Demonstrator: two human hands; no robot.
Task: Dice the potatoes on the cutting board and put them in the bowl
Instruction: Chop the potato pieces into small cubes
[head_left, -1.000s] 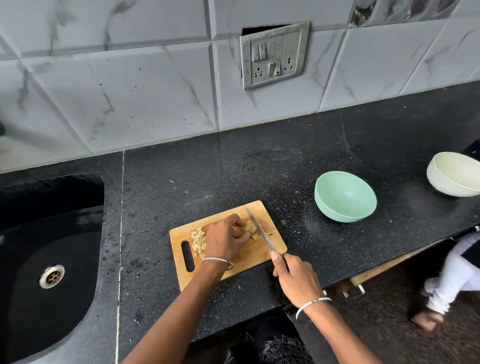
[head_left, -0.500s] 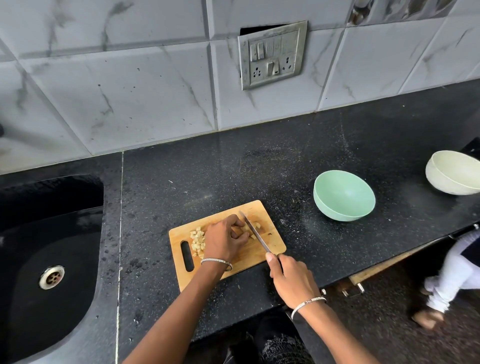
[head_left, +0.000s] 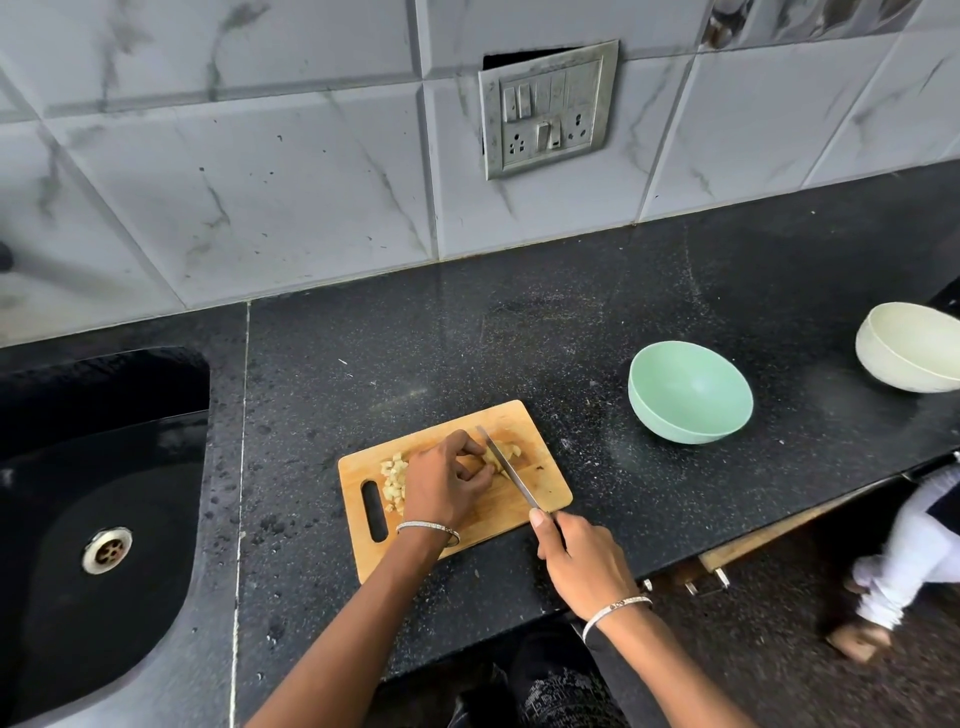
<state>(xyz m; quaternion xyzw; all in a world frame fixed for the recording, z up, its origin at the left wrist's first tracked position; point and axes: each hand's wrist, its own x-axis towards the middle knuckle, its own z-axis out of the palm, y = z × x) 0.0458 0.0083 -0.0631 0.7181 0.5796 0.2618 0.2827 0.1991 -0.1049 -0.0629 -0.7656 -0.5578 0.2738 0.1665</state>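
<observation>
The wooden cutting board lies on the black speckled bench, near its front edge, with the slotted handle end turned toward the sink. On the left part of the board sits a small heap of diced potato, pale yellow cubes just beside the slot.

The left hand rests on the middle of the board. Its fingers are curled and the fingertips pinch a potato piece, holding it down against the wood. The right hand is wrapped round the handle of the knife, with 1 fingertip reaching to the base of the blade. The blade runs diagonally across the board, its edge down on the potato piece right beside the left fingertips. Each wrist wears a thin metal bangle.

To the right of the board, apart from it, stands the mint-green bowl on the bench. Farther right, at the frame's edge, is a cream bowl, so 2 bowls are in view.

The sink is black with a metal drain. Behind the bench rises a wall of grey marbled tiles carrying a metal switch plate. At lower right, on the floor, another person's leg in white trousers shows.
</observation>
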